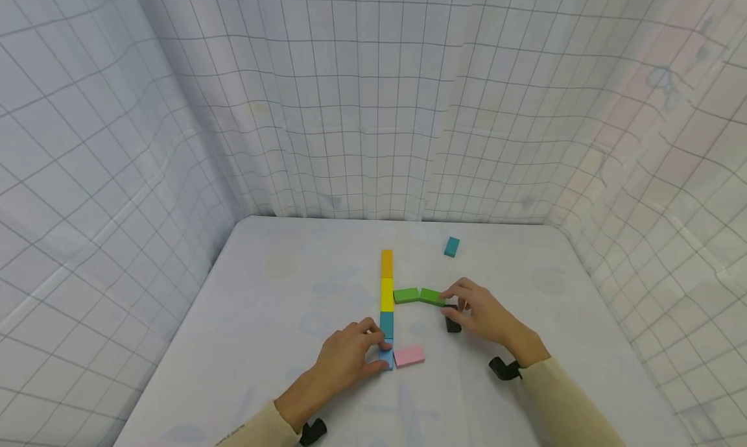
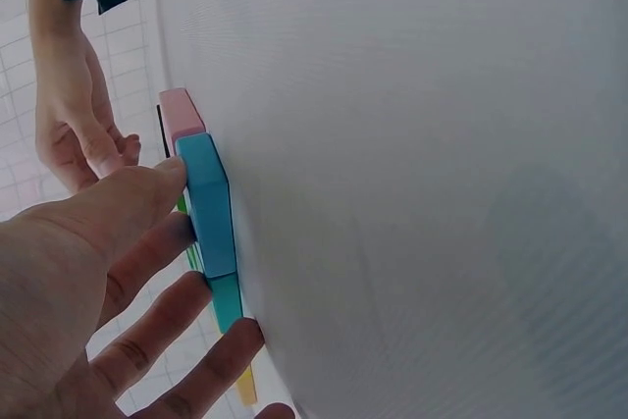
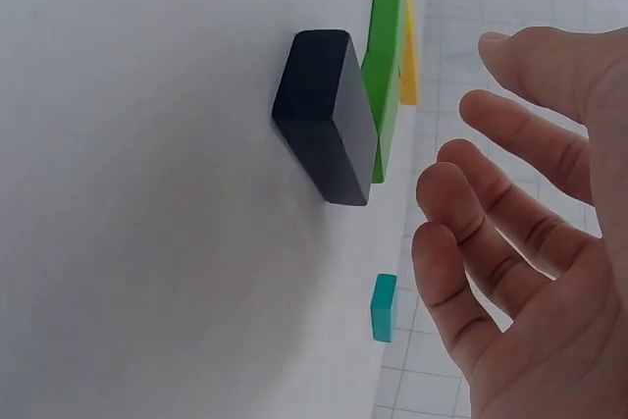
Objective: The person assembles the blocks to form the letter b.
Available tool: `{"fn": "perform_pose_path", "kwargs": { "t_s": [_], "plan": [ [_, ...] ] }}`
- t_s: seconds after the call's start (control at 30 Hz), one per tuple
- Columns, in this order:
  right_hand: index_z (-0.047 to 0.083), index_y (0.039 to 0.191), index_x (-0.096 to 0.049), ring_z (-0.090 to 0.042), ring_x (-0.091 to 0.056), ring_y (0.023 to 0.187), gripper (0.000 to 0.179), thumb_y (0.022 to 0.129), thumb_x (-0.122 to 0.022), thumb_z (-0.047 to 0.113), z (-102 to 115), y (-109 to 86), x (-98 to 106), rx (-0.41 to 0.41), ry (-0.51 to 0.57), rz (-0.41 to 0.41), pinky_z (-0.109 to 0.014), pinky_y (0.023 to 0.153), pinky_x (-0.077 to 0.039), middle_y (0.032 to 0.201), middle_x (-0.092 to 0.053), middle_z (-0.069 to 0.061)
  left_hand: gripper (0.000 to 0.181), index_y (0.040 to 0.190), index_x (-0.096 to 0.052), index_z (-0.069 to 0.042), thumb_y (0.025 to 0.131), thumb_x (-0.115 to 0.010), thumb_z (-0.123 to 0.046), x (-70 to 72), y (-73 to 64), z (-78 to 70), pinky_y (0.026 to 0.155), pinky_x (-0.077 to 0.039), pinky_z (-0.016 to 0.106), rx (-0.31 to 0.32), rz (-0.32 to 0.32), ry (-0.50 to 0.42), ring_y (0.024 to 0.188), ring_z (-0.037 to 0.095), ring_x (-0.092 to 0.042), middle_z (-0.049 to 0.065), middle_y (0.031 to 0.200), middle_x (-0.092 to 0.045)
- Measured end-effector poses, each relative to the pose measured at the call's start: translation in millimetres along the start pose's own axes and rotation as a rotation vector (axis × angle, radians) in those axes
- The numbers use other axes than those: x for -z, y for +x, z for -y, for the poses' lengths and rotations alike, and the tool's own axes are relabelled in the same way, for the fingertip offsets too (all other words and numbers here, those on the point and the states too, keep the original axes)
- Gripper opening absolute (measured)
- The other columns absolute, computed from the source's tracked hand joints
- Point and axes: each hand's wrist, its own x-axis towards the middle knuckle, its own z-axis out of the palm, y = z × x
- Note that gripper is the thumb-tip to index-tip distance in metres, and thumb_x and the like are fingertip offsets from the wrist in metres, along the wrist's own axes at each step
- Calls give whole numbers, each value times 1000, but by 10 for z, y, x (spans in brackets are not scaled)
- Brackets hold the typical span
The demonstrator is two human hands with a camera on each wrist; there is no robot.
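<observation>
My left hand (image 1: 347, 356) is at the light blue block (image 2: 208, 205), the nearest piece of a straight row. Thumb and index fingertips lie against it, while the other fingers spread loosely along the row. Beyond it come a teal block (image 1: 386, 325), a yellow block (image 1: 387, 294) and an orange block (image 1: 387, 264). My right hand (image 1: 481, 311) hovers by a black block (image 3: 324, 115), fingers loosely bent and apart from it in the right wrist view. Two green blocks (image 1: 406, 296) extend right from the yellow one, slightly angled to each other. A pink block (image 2: 182, 115) sits beside the light blue one.
A separate teal block (image 1: 452, 246) lies toward the back right of the white-covered table (image 1: 280, 272). Grid-patterned white cloth (image 1: 362, 109) hangs at the back and both sides. A black wrist device (image 1: 504, 369) is strapped at the right wrist.
</observation>
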Motion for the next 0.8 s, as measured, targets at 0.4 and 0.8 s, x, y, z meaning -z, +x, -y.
{"fn": "perform_pose_path", "kwargs": {
  "t_s": [0.4,0.8],
  "plan": [
    [12,138,-81,-4,-62,92,30,109,-85,15,-98,67,11,-75,12,12,-27,82,-58,131,-74,-10,28,116,-91,-30,93,-101,-41,16,-11,6,68,-50,21,7,-2,-4,94,12,-66,-8,120,-73],
    [9,143,-79,-9,-63,95,34,109,-84,13,-269,199,23,-84,5,-28,-28,81,-58,133,-72,-14,27,113,-91,-28,91,-103,-39,-1,-38,9,66,-51,20,-19,-37,-16,94,13,-69,-7,118,-74]
  ]
}}
